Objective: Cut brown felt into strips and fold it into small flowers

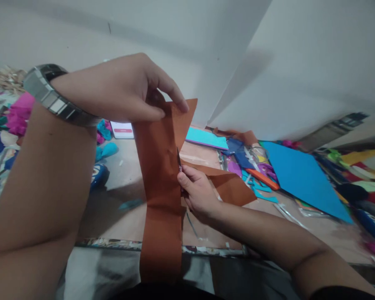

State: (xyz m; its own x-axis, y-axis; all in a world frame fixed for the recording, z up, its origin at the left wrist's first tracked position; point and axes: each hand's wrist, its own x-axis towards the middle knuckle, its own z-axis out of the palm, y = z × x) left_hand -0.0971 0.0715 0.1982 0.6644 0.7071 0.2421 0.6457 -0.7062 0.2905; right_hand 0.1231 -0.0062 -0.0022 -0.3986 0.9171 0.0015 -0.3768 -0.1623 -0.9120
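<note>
Pinches paper by its top in left hand, with long axis near vertical in view; grips scissors, pointed upward, in right hand.

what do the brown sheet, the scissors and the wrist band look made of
Brown sheet: probably matte paper or thin card; it holds creases and crisp edges.
Scissors: the slim, pointed blade looks like dark metal; the right hand hides most of the handles, material unclear.
Wrist band: likely polished metal, judging by bright reflections on its flat links.
</note>
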